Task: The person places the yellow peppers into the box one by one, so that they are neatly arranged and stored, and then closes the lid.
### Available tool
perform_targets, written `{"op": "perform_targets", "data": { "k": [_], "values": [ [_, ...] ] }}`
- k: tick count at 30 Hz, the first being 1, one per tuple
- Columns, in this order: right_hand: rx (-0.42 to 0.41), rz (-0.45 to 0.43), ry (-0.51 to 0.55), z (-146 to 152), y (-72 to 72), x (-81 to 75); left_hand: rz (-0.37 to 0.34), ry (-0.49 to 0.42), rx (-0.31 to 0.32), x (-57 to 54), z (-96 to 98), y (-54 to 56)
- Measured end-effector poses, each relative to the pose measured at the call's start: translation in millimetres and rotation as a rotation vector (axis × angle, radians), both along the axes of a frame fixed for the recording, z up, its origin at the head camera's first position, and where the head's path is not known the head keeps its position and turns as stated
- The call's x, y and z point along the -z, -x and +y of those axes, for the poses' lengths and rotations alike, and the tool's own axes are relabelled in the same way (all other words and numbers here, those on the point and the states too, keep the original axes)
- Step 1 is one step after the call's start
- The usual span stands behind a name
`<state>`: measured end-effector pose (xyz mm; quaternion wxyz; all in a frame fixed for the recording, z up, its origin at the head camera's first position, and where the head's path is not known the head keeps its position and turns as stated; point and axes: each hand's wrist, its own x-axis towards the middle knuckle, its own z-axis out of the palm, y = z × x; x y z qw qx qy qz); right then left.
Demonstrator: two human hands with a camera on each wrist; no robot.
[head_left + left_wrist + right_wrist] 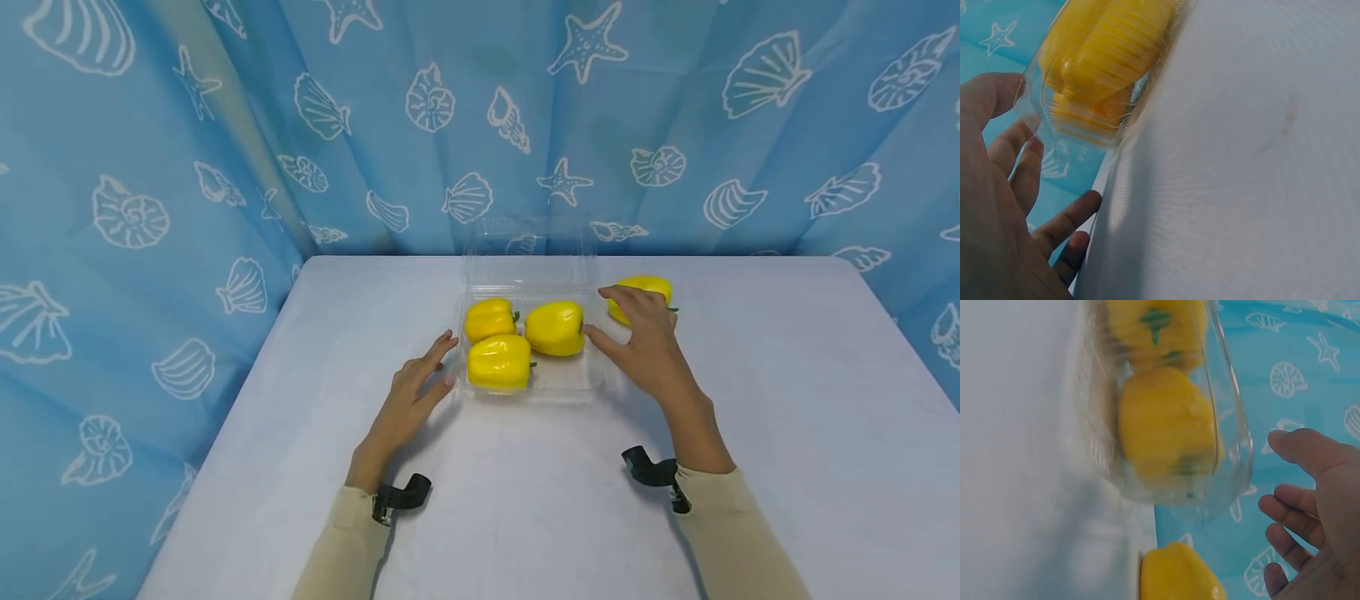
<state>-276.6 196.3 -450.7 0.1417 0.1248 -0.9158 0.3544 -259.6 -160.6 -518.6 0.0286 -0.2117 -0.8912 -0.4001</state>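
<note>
A clear plastic clamshell box [562, 385] sits on the table with its lid [531, 250] raised at the back. Inside it lie three yellow bell peppers: one at back left [489, 320], one at front left [498, 362] and one further right [555, 328]. My left hand [408, 398] is at the box's left side, its thumb at the rim [1020, 94] and its fingers spread. My right hand [648, 346] hovers by the right side, fingers relaxed and holding nothing. Another yellow bell pepper [651, 285] lies outside the box, partly hidden behind that hand.
A white-covered table [525, 517] carries everything. Behind and to the left hangs a blue curtain [495, 67] with white shells and starfish. Each wrist wears a black camera mount, one left [401, 495] and one right [651, 468].
</note>
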Motion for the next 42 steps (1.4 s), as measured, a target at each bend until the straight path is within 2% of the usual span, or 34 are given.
{"op": "perform_targets", "data": {
  "k": [14,21,33,42],
  "values": [
    [0.107,0.015,0.023,21.7,9.3,0.1,0.012,-0.004,-0.008,-2.0,-4.9,-4.3],
    [0.156,-0.021,-0.005,35.8,12.5,-1.5,-0.014,-0.004,-0.009,-0.2,-3.4,-3.3],
    [0.213,-0.071,-0.011,50.5,16.0,1.9,0.001,-0.018,-0.007,3.8,-7.3,-5.9],
    [0.246,-0.107,-0.011,66.1,20.7,1.8,0.001,-0.011,0.003,2.1,-2.3,-0.8]
  ]
}}
